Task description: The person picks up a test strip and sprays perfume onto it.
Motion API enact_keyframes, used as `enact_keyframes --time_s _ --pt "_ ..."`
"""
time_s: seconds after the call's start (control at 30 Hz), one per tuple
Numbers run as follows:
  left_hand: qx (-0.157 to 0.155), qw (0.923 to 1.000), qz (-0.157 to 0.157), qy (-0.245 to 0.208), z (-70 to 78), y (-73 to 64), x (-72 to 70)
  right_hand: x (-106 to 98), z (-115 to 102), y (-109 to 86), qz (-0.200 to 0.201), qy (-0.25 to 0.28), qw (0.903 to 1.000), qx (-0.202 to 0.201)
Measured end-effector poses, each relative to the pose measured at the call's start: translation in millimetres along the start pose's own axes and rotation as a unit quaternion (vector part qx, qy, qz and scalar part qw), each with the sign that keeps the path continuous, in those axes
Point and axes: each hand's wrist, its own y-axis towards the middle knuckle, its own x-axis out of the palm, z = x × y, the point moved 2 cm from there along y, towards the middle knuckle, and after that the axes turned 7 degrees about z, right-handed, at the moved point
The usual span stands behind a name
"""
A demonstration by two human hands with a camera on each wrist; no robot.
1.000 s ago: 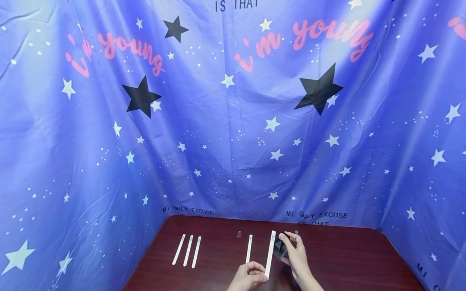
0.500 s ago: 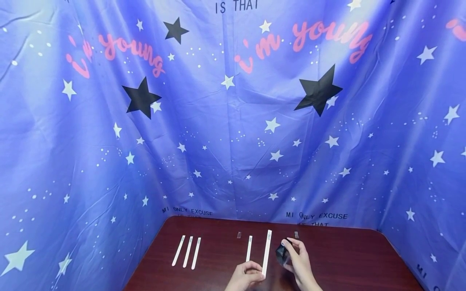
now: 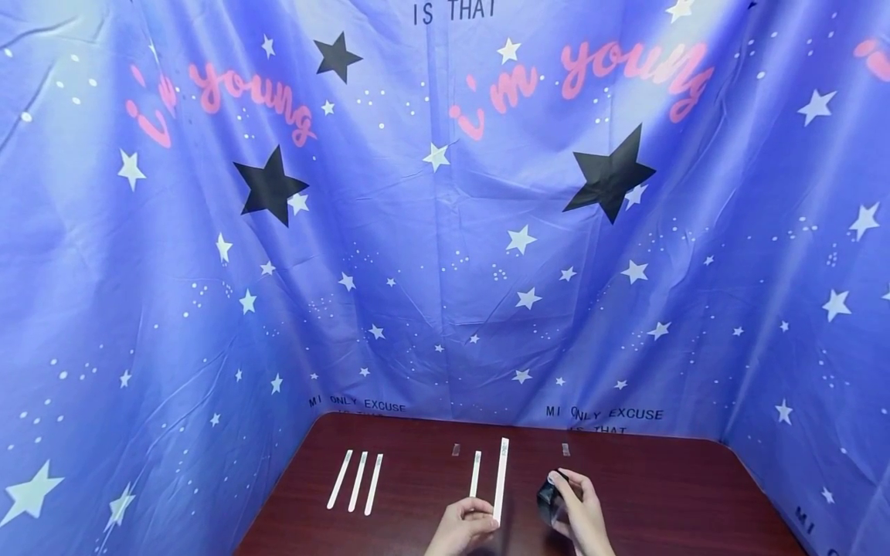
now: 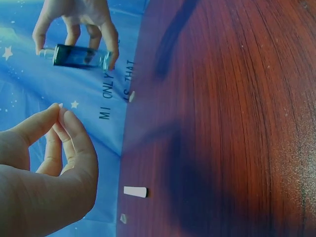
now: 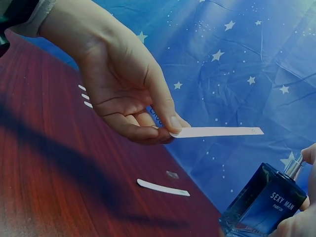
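Note:
My left hand [image 3: 462, 527] pinches the lower end of a white perfume test strip [image 3: 501, 480] between thumb and fingertip. The strip stands up over the table in the head view and lies nearly level in the right wrist view [image 5: 222, 132]. To its right, my right hand [image 3: 585, 513] grips a dark blue glass perfume bottle [image 5: 269, 200], one finger on its silver spray top [image 5: 294, 168]. A gap separates bottle and strip. The bottle's lettering reads "SEXY MAN". Behind my left hand another test strip [image 3: 476, 472] lies on the table, its near end hidden in the head view.
Three more test strips [image 3: 358, 482] lie side by side on the left of the dark red wooden table [image 3: 417, 432]. Two small clear pieces, one left [image 3: 456, 449] and one right [image 3: 566, 449], lie near the back edge. A blue star-print cloth [image 3: 445, 309] encloses the table.
My left hand has shifted a little left with the test strip. My right hand has drawn the perfume bottle right and toward me, widening the gap between them.

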Motion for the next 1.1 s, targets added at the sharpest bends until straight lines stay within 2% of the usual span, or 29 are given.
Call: enact_keyframes --time_s 0.3,0.67,0.83,1.1 --pt "-0.015 0.9984 0.054 0.012 -14.0 17.9 0.1 -12 6 -1.5 0.014 0.001 0.9997 0.019" --pt "-0.039 0.9924 0.115 0.018 -29.4 39.7 -3.7 -22 11 -7.3 0.011 0.005 0.9996 0.025" --pt "-0.049 0.9901 0.129 0.026 -32.4 44.1 -5.5 -23 10 -10.2 0.023 -0.012 0.9993 0.027" --pt "-0.058 0.9875 0.144 0.031 -28.2 47.8 -3.1 -26 9 -8.6 0.032 -0.018 0.9988 0.033"
